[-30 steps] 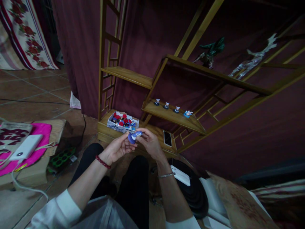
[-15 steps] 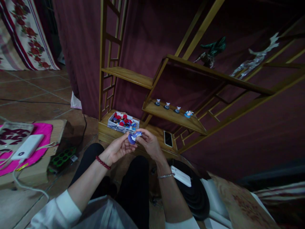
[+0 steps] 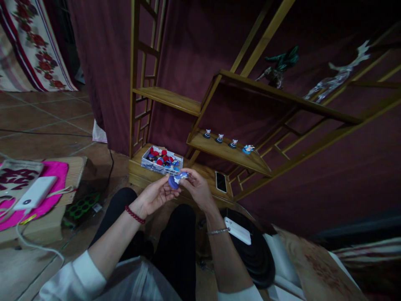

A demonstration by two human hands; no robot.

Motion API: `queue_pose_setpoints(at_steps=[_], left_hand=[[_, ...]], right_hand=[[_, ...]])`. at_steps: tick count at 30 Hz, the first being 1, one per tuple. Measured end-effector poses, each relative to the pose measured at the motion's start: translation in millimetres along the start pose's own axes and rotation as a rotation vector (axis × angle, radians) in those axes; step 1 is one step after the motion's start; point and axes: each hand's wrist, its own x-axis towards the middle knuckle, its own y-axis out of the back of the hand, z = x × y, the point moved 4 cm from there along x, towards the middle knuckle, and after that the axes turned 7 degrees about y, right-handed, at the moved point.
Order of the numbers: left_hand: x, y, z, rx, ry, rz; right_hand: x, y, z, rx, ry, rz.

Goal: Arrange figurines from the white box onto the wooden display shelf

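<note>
Between both hands is a small purple and white figurine [image 3: 176, 180] on a round purple base, tilted on its side. My left hand [image 3: 156, 194] pinches the base with thumb and fingers. From the other side, my right hand [image 3: 198, 188] grips the figurine's upper end. Just beyond the hands, an open box [image 3: 153, 166] of red, blue and black small figures rests on the low wooden shelf. On the middle shelf [image 3: 216, 146], several small figurines [image 3: 233, 144] stand in a row, the rightmost one light blue.
A smartphone [image 3: 221, 182] lies on the low shelf at the right. Above are a green sculpture [image 3: 282, 62] and a clear deer-like ornament [image 3: 338, 77]. At left, a white power bank [image 3: 36, 193] with a cable sits on pink cloth. A round black object [image 3: 253, 259] is beside my right arm.
The figurine has turned very slightly between my fingers. Both hands keep almost the same place and grip, and the shelf items have not moved.
</note>
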Motion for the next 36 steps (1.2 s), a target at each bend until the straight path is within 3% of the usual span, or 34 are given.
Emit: queue_pose_setpoints(at_steps=[10, 24, 31, 36], left_hand=[[1, -2, 2, -0.087, -0.046, -0.018], [4, 5, 1, -0.051, -0.143, -0.032], [-3, 4, 2, -0.088, -0.084, -0.042], [-7, 2, 5, -0.093, -0.095, -0.122]], right_hand=[[-1, 0, 0, 0.025, -0.022, 0.003], [-1, 1, 0, -0.011, -0.011, -0.005], [0, 1, -3, -0.025, -0.002, -0.016], [1, 1, -3, -0.017, 0.0, -0.028]])
